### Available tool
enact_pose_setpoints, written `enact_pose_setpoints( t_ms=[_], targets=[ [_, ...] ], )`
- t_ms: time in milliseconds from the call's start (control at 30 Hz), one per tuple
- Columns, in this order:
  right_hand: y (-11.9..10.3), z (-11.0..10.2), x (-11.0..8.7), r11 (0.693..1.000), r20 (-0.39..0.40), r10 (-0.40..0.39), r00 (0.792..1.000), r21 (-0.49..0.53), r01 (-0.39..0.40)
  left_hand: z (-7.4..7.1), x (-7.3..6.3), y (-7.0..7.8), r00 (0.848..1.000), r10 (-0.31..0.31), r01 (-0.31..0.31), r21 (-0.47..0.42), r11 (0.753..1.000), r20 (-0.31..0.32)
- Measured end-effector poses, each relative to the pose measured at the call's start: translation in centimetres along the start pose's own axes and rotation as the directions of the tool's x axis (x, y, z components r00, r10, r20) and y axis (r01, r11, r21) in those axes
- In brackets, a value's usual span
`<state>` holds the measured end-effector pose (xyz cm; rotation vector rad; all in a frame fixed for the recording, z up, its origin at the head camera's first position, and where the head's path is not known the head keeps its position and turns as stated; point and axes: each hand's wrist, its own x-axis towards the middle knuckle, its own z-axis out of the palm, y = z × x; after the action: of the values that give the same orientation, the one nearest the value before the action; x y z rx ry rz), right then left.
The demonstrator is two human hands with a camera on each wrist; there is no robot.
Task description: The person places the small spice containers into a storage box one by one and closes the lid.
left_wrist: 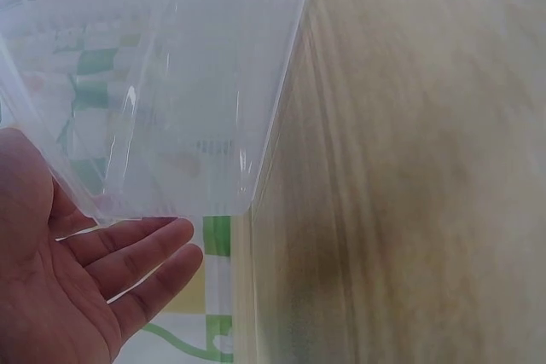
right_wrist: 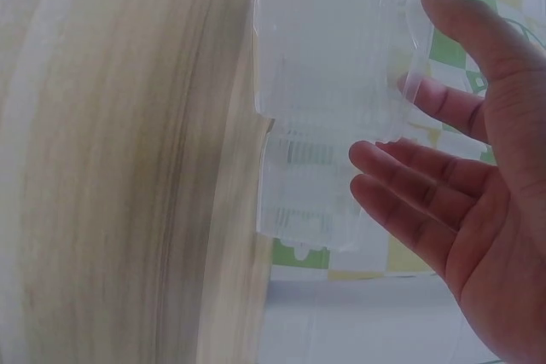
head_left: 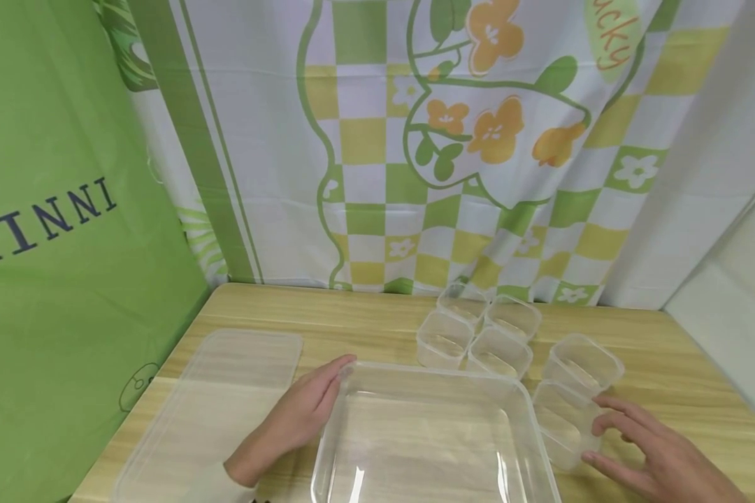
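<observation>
A large clear plastic container (head_left: 424, 370) stands at the front of the table. My left hand (head_left: 302, 409) rests at its back left corner, fingertips touching the rim. In the left wrist view, the fingers of that hand (left_wrist: 102, 283) are extended, just by the container wall (left_wrist: 196, 108). My right hand (head_left: 657, 447) is at the right side of a small clear tub (head_left: 563, 423), thumb and fingers spread apart. The right wrist view has the hand (right_wrist: 478, 185) with its thumb and index fingertip at the edge of the tub (right_wrist: 333, 49); firm contact is unclear.
Another small tub (head_left: 585, 363) sits just behind the one by my right hand. Several more tubs (head_left: 443, 340) form a cluster toward the back. A flat clear lid (head_left: 226, 391) lies on the left of the wooden table (head_left: 365, 318). Patterned cloth (head_left: 365, 140) hangs behind.
</observation>
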<state>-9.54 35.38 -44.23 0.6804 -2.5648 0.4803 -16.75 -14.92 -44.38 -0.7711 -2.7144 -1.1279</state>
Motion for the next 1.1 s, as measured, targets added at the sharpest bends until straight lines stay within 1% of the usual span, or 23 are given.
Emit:
enact_pose_setpoints(
  t_ms=[267, 467, 733, 800, 900, 1000, 1100],
  targets=[
    [-0.19, -0.07, 0.15, 1.0, -0.01, -0.006, 1.0, 0.01, 0.006, -0.06, 0.12, -0.11, 1.0, 0.001, 0.0, 0.019, 1.0, -0.002],
    [-0.6, -0.23, 0.1, 1.0, -0.006, 0.028, 1.0, 0.013, -0.028, -0.04, 0.03, -0.04, 1.0, 0.01, -0.01, 0.036, 0.999, -0.005],
    [-0.68, -0.17, 0.05, 0.999, -0.003, 0.042, 0.999, 0.015, -0.042, -0.14, 0.0, 0.21, 1.0, 0.007, -0.007, 0.043, 0.999, -0.003],
    [-0.63, -0.15, 0.0, 0.999, -0.003, 0.045, 0.999, 0.031, -0.045, -0.12, 0.0, 0.18, 1.0, 0.011, -0.011, 0.042, 0.999, -0.003],
    [-0.45, -0.04, -0.08, 0.997, -0.011, 0.041, 0.999, 0.064, -0.041, -0.05, 0.02, 0.13, 1.0, 0.017, -0.017, 0.044, 0.999, -0.007],
    [-0.23, 0.13, -0.14, 0.995, -0.029, 0.022, 0.999, 0.095, -0.019, -0.04, -0.02, 0.1, 1.0, 0.009, -0.009, 0.044, 0.999, -0.005],
    [-0.06, 0.24, -0.16, 0.997, -0.054, 0.004, 0.999, 0.081, 0.0, -0.05, -0.04, 0.04, 1.0, -0.001, 0.001, 0.043, 0.999, 0.002]
  ],
)
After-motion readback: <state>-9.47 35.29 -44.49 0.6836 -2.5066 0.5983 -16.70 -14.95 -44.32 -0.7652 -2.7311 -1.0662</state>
